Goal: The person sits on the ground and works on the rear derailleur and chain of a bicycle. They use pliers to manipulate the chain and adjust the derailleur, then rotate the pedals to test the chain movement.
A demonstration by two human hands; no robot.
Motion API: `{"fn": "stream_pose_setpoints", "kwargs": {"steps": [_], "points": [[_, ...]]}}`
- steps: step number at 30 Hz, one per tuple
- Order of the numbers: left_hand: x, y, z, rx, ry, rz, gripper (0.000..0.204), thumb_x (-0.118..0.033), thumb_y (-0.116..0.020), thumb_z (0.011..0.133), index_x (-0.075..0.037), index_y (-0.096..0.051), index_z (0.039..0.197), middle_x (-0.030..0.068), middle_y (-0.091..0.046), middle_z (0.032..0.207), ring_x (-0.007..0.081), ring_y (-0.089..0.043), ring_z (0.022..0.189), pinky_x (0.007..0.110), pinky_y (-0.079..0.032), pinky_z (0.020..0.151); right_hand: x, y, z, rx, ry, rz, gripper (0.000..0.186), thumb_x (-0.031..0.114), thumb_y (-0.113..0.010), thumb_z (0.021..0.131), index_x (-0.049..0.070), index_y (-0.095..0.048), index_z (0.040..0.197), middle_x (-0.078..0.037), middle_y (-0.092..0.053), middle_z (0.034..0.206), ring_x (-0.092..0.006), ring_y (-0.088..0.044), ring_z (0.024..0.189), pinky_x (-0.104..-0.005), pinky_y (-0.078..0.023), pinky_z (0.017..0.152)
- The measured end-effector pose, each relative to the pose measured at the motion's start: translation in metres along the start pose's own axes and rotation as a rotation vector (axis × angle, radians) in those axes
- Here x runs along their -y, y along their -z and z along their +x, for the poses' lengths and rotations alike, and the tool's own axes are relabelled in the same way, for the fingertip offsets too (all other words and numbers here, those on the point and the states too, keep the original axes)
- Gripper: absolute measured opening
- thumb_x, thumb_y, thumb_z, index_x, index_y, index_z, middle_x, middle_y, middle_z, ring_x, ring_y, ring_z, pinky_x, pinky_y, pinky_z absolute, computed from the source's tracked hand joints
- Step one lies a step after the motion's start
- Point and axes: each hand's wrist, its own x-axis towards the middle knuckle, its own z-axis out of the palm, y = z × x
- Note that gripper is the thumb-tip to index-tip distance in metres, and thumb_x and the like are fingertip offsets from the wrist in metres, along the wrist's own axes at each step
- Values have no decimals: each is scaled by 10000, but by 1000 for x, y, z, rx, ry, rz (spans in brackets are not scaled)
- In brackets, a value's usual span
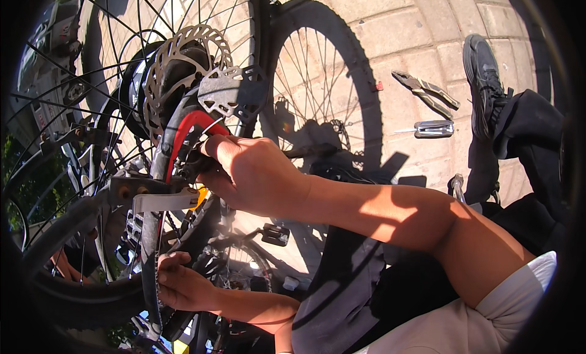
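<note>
Bicycle frame (199, 118), red and black, sits close before me, beside a spoked wheel (260, 24) with its metal disc (155, 85). My right hand (253, 174) is pinched in at the small parts just below the red; the fingertips are hidden, so I can't tell exactly what they hold. Probably I come in from the side because the tubes crowd that spot. My left hand (183, 285), half curled, is lower down at a dark bar (150, 256), perhaps for steadiness; whether it grips or only touches, I can't tell. Pliers (425, 91) and a pocket tool (434, 129) lie on the paving (415, 30) near my shoe (481, 79), likely for easy reach.
</note>
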Motion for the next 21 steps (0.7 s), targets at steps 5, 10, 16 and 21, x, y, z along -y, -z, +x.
{"fn": "stream_pose_setpoints", "kwargs": {"steps": [5,10,16,21], "points": [[-9,-26,-1,-50,166,-408,507,-377,-541,939,49,-461,1200,89,-446,912,203,-447,800,335,-372,720,3,1,0,35,-29,-27,319,273,-655,837,-24,-562,906,-190,-638,795,-345,-642,763,-425,-509,664],[-5,-39,-6,-17,170,-704,631,-369,-600,871,52,-404,1298,120,-426,980,222,-429,882,355,-358,771,5,4,0,57,-56,-30,331,313,-636,853,-10,-566,851,-179,-637,811,-331,-638,796,-431,-504,682],[-6,-40,-5,88,164,-714,644,-363,-601,883,52,-396,1331,220,-473,1192,245,-472,934,298,-365,669,5,6,1,74,-74,-45,337,320,-637,850,-10,-568,848,-175,-635,813,-326,-639,798,-432,-505,675],[-6,-48,-3,71,226,-788,563,-383,-479,958,58,-437,1306,229,-546,1210,248,-527,929,287,-382,644,3,6,0,38,-28,-77,345,332,-637,849,-4,-560,832,-166,-627,757,-337,-635,716,-433,-507,631]]}}
